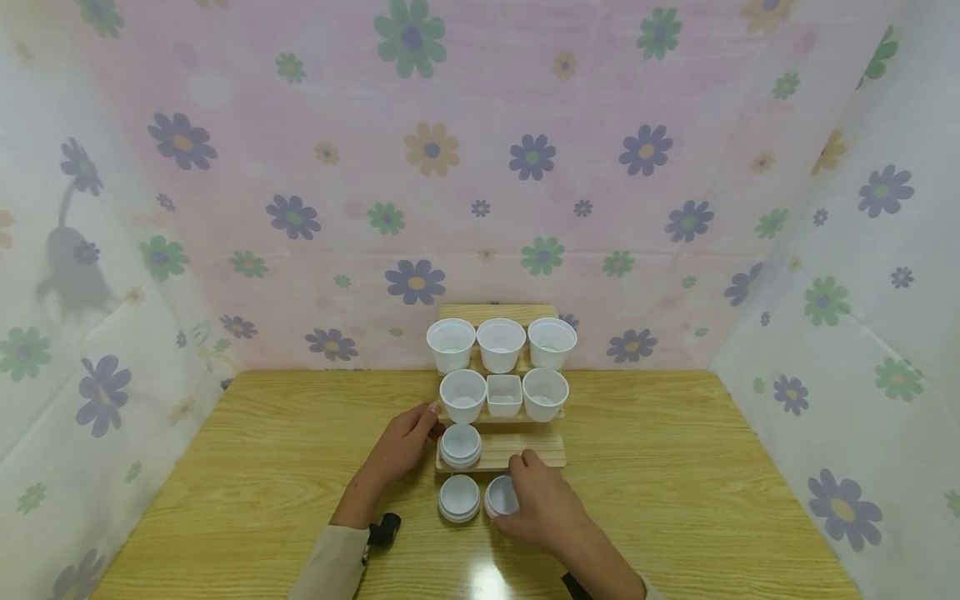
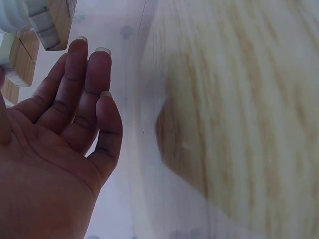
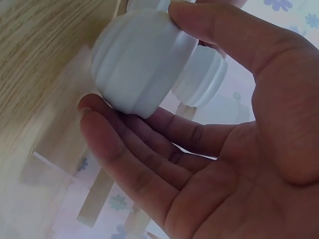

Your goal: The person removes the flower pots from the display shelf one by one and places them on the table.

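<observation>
The small white ribbed cup (image 3: pixel 142 62) is pinched in the right hand (image 1: pixel 543 504), thumb on top and fingers beneath, tilted and held just above the desk (image 1: pixel 675 467), directly in front of the person. Immediately left of that hand, a second small white cup (image 1: pixel 459 497) stands on the desk, close beside the held one. Just beyond it, on the lowest step of a wooden tiered stand (image 1: pixel 525 450), sits a short stack of similar cups (image 1: pixel 461 445).

The left hand (image 1: pixel 401 442) is released, fingers straight and relaxed, grasping nothing; its fingertips rest against the left edge of the stand, beside the stack. The left wrist view confirms an empty palm.

Beyond both hands, the middle step carries two round white cups either side of a square white cup (image 1: pixel 504 395); the top step carries three larger round cups (image 1: pixel 501 344). Flowered sheeting (image 1: pixel 480 167) encloses the desk on three sides.

Judgement: the step in hand appears to be the lifting of one small cup from the desk. The lowest step has bare wood just ahead of the right hand; any placing there would call for levelling the cup first and keeping clear of the stack.
</observation>
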`<action>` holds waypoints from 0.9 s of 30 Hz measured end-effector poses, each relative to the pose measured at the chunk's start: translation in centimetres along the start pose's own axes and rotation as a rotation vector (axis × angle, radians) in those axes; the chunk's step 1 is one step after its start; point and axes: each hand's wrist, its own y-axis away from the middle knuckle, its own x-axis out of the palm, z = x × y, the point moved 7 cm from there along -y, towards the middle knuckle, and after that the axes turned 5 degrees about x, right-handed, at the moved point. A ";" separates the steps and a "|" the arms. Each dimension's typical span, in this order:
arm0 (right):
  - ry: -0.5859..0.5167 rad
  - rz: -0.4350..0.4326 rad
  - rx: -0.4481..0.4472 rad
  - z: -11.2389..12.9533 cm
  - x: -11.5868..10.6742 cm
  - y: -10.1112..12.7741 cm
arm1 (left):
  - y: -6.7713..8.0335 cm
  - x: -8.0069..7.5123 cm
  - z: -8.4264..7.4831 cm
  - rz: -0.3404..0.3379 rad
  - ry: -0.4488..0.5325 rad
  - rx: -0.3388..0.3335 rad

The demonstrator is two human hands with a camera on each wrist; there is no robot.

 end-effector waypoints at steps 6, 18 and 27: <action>0.044 0.014 0.020 0.0 0.5 0.0 | 0.0 0.0 0.1 0.001 0.001 0.003; 0.087 0.008 0.038 0.0 0.6 0.1 | 0.0 -0.1 -0.1 -0.002 -0.001 0.001; 0.093 0.011 0.065 -0.1 0.9 0.0 | -0.1 -0.1 0.1 0.003 0.010 0.007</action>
